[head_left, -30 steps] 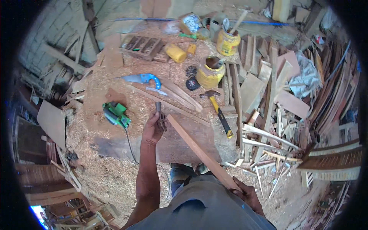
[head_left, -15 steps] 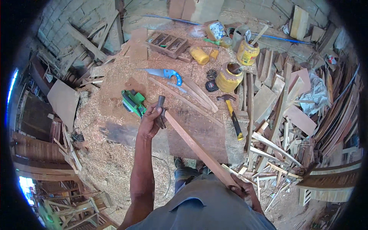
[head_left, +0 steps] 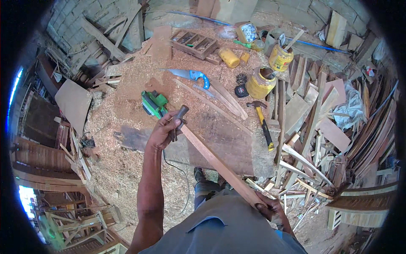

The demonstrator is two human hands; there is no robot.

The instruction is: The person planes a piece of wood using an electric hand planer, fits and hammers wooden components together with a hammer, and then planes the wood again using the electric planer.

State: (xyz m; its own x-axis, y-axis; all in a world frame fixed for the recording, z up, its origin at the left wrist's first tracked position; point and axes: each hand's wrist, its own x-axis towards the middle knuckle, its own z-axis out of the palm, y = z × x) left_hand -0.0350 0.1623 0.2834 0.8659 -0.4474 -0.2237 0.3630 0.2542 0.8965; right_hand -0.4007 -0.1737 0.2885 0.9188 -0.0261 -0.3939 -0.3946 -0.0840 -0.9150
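My left hand (head_left: 163, 132) is stretched out over the workbench, closed around a dark-handled tool (head_left: 179, 116) and the far end of a long reddish wooden strip (head_left: 215, 163). The strip runs diagonally back toward my body. My right hand (head_left: 270, 208) grips its near end beside my waist. Under the strip lies a wide dark plank (head_left: 224, 142) on the sawdust-covered bench (head_left: 127, 106).
On the bench sit a green electric planer (head_left: 153, 103), a blue-handled handsaw (head_left: 190, 76), a yellow-handled hammer (head_left: 262, 122), two yellow tubs (head_left: 261, 82), a tape measure (head_left: 241, 91) and a wooden tray (head_left: 194, 43). Scrap timber (head_left: 321, 127) is heaped at right, boards and frames at left.
The view has shifted, so the bench and tools appear lower and more to the right. Both hands keep their hold on the strip, with my left arm still stretched out.
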